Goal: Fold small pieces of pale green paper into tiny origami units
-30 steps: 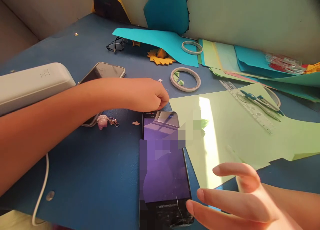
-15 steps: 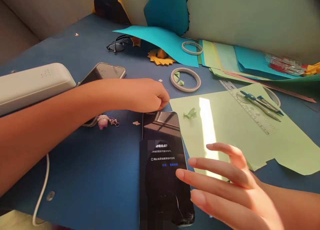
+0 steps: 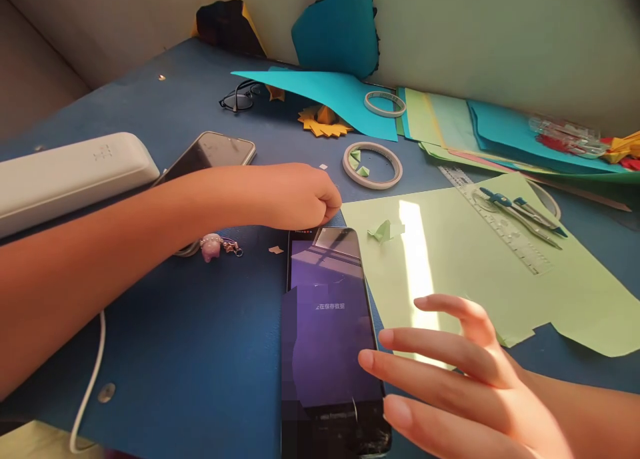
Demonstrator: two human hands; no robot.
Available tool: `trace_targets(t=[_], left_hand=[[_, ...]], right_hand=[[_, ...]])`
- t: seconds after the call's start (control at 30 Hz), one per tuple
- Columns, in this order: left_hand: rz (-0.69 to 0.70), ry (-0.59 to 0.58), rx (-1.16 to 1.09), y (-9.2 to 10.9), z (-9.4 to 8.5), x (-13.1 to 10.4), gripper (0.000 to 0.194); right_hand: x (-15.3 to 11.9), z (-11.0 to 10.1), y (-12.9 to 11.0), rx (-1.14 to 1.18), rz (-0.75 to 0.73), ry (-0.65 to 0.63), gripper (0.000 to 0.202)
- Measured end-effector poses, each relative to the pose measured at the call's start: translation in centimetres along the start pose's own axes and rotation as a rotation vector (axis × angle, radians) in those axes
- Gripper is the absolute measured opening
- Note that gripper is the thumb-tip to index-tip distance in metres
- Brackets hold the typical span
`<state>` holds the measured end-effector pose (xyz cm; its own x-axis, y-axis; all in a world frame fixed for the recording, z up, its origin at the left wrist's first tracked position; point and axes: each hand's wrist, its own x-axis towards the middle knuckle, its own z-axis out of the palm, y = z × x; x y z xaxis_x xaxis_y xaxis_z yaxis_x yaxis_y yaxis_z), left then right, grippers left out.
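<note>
1. Purple now fills the screen of the phone (image 3: 337, 352), with a line of pale text, replacing the dark prompt and blue buttons of 0.5 s ago; it seems past that prompt and busy
2. Phone lies face up on the blue desk (image 3: 200, 366), between both hands
3. Right hand (image 3: 500, 392) is spread and empty, fingertips over the phone's right edge; I cannot tell if they touch
4. Left hand (image 3: 295, 196) is curled closed at the phone's top edge; nothing held shows
5. Green sheet (image 3: 450, 266) lies beside the phone, bearing a folded scrap (image 3: 381, 232), ruler (image 3: 500, 229) and compass (image 3: 525, 216)
6. Left forearm partly hides the other phone (image 3: 220, 151); window reflections cross the screen's top
</note>
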<state>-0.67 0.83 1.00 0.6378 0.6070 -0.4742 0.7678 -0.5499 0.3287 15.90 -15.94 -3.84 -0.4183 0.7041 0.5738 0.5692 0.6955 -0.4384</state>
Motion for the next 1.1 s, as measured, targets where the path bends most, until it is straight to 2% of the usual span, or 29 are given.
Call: trace_targets(t=[0.13,0.33,0.7,0.87,1.0,1.1], left_hand=[[0.008,-0.001,0.003,-0.3,0.1,0.1,0.013],[0.004,0.003,0.001,-0.2,0.1,0.2,0.013],[-0.013,0.014,0.002,-0.2,0.0,0.1,0.014],[-0.005,0.01,0.011,-0.1,0.0,0.1,0.014],[-0.001,0.011,0.007,0.0,0.0,0.0,0.014],[0.028,0.012,-0.006,-0.2,0.1,0.1,0.013]], right_hand=[[-0.3,-0.1,0.3,-0.011,-0.05,-0.063,0.022],[-0.4,-0.2,0.3,-0.024,-0.047,-0.072,0.019],[-0.2,0.1,0.5,-0.024,-0.066,-0.028,0.024],[-0.3,0.8,1.2,-0.045,-0.147,-0.025,0.03],[-0.5,0.1,1.2,-0.065,-0.134,-0.112,0.019],[-0.5,-0.7,1.7,-0.105,-0.169,-0.145,0.026]])
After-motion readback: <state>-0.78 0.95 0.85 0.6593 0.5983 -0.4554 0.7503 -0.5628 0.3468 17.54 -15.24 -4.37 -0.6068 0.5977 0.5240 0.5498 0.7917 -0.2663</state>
